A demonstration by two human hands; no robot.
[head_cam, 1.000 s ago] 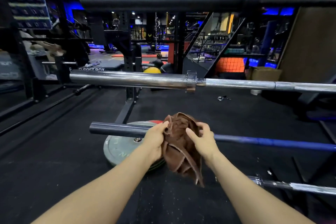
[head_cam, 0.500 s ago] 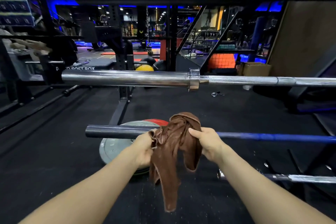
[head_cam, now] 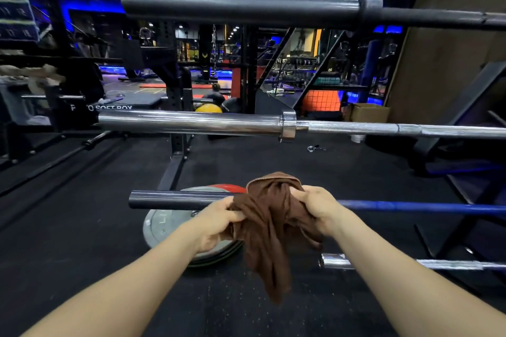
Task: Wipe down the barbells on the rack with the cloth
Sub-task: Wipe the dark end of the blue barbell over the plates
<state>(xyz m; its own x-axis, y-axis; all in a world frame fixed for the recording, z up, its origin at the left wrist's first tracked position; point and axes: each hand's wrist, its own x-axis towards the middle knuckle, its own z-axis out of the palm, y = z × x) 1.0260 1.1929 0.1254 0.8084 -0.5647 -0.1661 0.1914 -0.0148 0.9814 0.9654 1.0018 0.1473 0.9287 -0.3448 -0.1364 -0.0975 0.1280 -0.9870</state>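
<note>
Head view: left hand (head_cam: 216, 223) fingers curled into the brown cloth (head_cam: 269, 230), gripping its left edge. Cloth bunched between both hands, tail hanging below them, in front of the dark-sleeved blue barbell (head_cam: 175, 200). Right hand (head_cam: 319, 209) fingers pinch the cloth's right side. Above the fingers: chrome barbell (head_cam: 191, 123), then grey barbell (head_cam: 241, 7). Grey weight plate (head_cam: 161, 227) on the floor left of the left fingers. Another chrome bar (head_cam: 335, 260) below-right.

We see four bars stacked: top bar (head_cam: 241, 5), second bar (head_cam: 191, 123), third bar (head_cam: 175, 200), lowest bar (head_cam: 438, 264). Our cloth (head_cam: 269, 227) hangs before the third; plates (head_cam: 164, 227) lie behind it.
</note>
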